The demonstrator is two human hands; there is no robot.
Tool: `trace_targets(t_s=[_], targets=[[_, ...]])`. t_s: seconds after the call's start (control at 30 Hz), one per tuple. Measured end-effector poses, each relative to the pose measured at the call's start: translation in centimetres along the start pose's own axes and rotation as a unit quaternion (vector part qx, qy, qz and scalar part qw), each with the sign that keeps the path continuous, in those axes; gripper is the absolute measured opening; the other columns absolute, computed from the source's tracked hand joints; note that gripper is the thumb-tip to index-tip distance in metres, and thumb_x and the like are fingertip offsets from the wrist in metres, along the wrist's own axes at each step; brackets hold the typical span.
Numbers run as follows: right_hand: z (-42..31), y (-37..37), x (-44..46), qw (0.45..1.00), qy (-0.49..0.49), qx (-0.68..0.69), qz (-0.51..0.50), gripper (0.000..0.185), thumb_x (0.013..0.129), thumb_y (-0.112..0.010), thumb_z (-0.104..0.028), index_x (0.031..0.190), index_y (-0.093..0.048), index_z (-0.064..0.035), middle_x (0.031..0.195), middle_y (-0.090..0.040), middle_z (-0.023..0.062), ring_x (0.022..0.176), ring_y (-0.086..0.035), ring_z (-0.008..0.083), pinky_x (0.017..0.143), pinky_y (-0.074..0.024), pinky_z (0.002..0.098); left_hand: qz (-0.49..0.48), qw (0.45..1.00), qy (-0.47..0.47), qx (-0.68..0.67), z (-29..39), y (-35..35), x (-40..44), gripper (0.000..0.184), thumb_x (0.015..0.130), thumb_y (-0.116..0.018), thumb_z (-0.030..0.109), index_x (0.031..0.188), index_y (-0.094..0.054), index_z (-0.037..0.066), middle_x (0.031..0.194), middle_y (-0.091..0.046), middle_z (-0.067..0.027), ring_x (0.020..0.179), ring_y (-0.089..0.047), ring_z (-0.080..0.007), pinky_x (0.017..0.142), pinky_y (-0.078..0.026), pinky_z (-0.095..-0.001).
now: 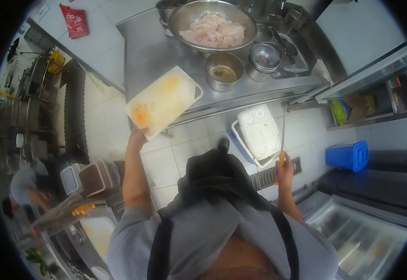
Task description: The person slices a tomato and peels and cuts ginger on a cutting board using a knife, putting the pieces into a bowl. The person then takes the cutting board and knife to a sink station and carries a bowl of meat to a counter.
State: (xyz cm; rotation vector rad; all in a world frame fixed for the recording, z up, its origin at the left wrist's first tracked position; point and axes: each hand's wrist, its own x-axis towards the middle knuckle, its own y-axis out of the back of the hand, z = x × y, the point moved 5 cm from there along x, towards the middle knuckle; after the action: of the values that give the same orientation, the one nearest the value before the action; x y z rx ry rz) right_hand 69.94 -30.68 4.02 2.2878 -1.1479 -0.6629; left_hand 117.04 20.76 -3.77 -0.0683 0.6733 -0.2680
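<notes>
My left hand [139, 136] grips the near corner of a white cutting board [166, 100] with orange stains. The board lies at the front edge of the steel counter [147, 51], its corner sticking out past it. On the right, my right hand [284, 170] is closed round the orange handle of a knife [283, 135], its long blade pointing away from me, above the floor. A metal pot [224, 71] with some liquid stands right of the board. Behind it sits a large colander [189, 16] of pale raw meat [214, 31].
A white and blue cooler [259, 133] stands on the tiled floor before the counter. Metal bowls [265, 57] are beside the sink. A blue bin [346, 156] is at right, a glass-topped freezer [353, 238] at lower right. Another person [28, 184] bends at far left.
</notes>
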Motion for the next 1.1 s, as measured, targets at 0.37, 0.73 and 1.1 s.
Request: trace_targets(t_s=[0.37,0.73,1.1], targets=[[-16.6,-0.8,15.1,0.975,0.003,0.222,-0.006,0.050,0.088,-0.059,-0.008,0.137,-0.049,-0.0067,0.070,-0.053,-0.0014,0.050,-0.045,0.0048,0.041,-0.0353,0.0214,0.001,0.989,-0.146,0.022,23.2,-19.4,3.0,0.052,0.093,-0.057,0.040,0.126,-0.053,0.000,0.117,-0.060,-0.0173,0.107,-0.060,-0.0271,0.087,-0.052,-0.0452],[-30.7,-9.0,23.2,0.898,-0.018,0.409,-0.164,0.059,0.080,-0.059,-0.002,0.138,-0.044,-0.0021,0.077,-0.055,0.0050,0.049,-0.052,0.0115,0.039,-0.0414,0.0258,-0.010,0.995,-0.083,0.062,28.1,-31.3,12.4,0.023,0.082,-0.058,0.006,0.103,-0.059,-0.003,0.091,-0.064,-0.0123,0.074,-0.066,-0.0230,0.068,-0.059,-0.0384],[-33.3,-15.2,28.2,0.945,-0.025,0.217,-0.245,0.029,0.077,-0.059,-0.011,0.105,-0.063,-0.0028,0.071,-0.059,0.0046,0.051,-0.055,0.0140,0.046,-0.0431,0.0286,0.071,0.990,-0.105,-0.058,28.3,-27.0,10.5,0.037,0.069,-0.059,-0.008,0.104,-0.048,-0.001,0.081,-0.057,-0.0109,0.061,-0.055,-0.0200,0.049,-0.044,-0.0345]])
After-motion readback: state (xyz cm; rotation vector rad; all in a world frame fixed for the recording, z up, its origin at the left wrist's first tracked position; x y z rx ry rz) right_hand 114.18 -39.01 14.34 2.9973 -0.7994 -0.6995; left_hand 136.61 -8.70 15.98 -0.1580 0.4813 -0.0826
